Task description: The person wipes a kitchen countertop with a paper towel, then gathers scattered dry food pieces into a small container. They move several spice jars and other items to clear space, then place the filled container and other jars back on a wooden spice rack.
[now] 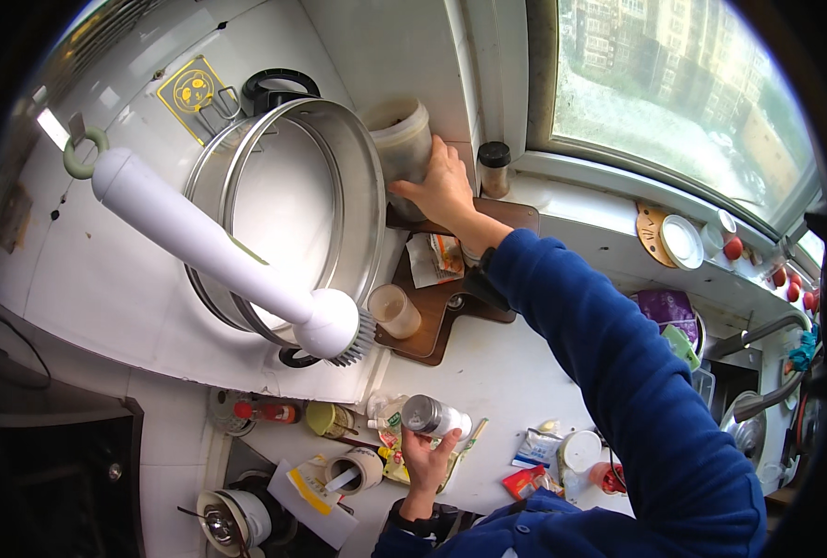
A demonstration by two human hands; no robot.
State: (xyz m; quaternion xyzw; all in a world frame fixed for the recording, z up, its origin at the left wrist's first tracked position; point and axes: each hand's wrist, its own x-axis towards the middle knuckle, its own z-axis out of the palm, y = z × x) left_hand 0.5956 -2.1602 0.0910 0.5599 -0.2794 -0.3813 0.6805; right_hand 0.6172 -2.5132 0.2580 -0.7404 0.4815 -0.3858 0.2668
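Observation:
My left hand (424, 466) holds a clear jar (453, 421) of white contents with a grey metal-looking lid, above the white countertop (497, 376). My right arm reaches to the back corner, where my right hand (444, 183) is wrapped around a cloudy plastic tub (398, 150). The tub has no lid on, and what lies inside is hard to make out. It is at the edge of a brown wooden shelf (501, 209). Beside it, a small jar with a black lid (495, 167) stands by the window. Below sit a translucent plastic cup (394, 311) and an opened packet (431, 268).
A large steel steamer pot ring (378, 230) and a white-handled brush (204, 237) hang at the left. Seasoning bottles (267, 411), a ceramic pot (358, 471) and packets (535, 446) crowd the front. The sink tap (755, 342) is at right, below the windowsill (574, 199).

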